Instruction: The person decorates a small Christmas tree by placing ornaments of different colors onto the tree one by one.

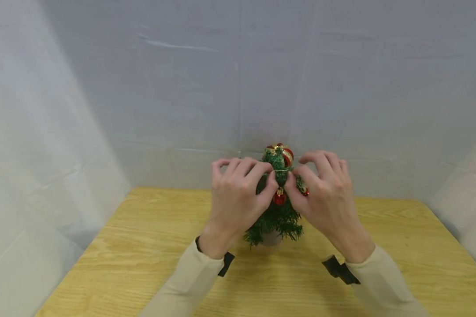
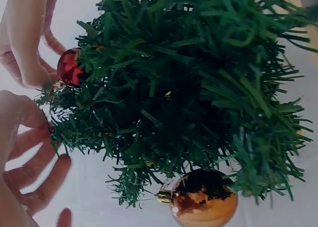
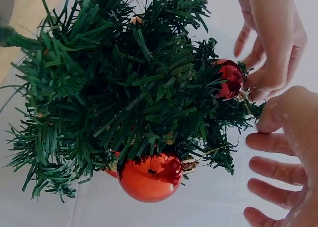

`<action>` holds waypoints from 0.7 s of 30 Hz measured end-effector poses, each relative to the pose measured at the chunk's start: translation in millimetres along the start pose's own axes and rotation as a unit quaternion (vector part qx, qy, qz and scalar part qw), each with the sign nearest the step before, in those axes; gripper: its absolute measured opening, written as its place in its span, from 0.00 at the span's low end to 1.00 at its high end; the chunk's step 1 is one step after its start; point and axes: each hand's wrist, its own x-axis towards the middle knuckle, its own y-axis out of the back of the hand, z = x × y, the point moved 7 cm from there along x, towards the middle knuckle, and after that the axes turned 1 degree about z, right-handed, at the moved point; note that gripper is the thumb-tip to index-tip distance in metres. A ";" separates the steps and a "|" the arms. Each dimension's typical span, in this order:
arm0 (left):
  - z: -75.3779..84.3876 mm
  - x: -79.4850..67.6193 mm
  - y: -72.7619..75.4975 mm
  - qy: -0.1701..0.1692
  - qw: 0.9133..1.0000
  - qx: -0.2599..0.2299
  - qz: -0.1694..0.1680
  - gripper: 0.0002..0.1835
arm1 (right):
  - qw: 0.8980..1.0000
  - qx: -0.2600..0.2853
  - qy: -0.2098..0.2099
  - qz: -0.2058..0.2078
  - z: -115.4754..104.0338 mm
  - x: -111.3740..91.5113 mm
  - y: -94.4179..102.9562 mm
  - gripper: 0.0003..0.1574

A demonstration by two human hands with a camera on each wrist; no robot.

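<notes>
A small artificial Christmas tree point(image 1: 279, 218) stands between both hands. A shiny red bauble point(image 1: 279, 198) hangs near its top, below a thin gold cord point(image 1: 280, 170) stretched from one hand to the other. My left hand point(image 1: 238, 191) pinches the cord's left end between thumb and index finger, and my right hand point(image 1: 327, 189) pinches its right end the same way. In the right wrist view the same dark red bauble point(image 3: 231, 79) hangs by the fingers, partly covered by green needles. The other fingers of both hands are bent and hold nothing.
A red and gold striped bauble point(image 1: 287, 156) sits at the treetop's back. Larger shiny baubles hang lower, one orange-gold point(image 2: 206, 202) and one orange-red point(image 3: 149, 180). The tree's grey base point(image 1: 271, 238) stands on a wooden table point(image 1: 162, 246), before a white sheet point(image 1: 182, 97).
</notes>
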 end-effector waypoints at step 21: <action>-1.3 -10.1 -7.4 0.077 0.986 -0.099 -0.106 0.04 | 0.978 0.113 -0.081 -0.153 -2.5 -18.5 -8.5 0.06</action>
